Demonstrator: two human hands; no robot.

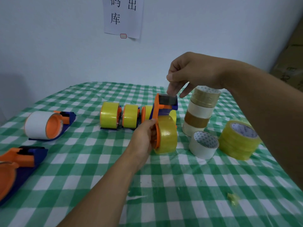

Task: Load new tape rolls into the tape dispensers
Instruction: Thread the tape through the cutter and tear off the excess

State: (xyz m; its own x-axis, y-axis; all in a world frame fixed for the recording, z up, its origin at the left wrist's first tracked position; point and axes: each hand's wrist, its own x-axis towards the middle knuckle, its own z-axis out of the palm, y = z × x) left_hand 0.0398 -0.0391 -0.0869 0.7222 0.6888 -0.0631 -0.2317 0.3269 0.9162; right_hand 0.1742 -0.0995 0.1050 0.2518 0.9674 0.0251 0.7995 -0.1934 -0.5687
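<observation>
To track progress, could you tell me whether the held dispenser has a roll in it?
Loaded: a yellow roll sits on the dispenser the left hand holds.

Checked table [164, 185], mid-area: left hand [144, 136] grips a dispenser [161, 106] stood upright, yellow roll [168, 136] on its hub. Right hand [193, 71] above it, pinching the clear tape end [167, 78], which is barely visible. Behind, toward the far edge: three loaded dispensers [129, 116] in a row. Left edge: white-roll dispenser [44, 125] and an empty dispenser [18, 167]. Right side: roll stack [198, 112], a single white roll [204, 145] and a yellow stack [239, 141].
</observation>
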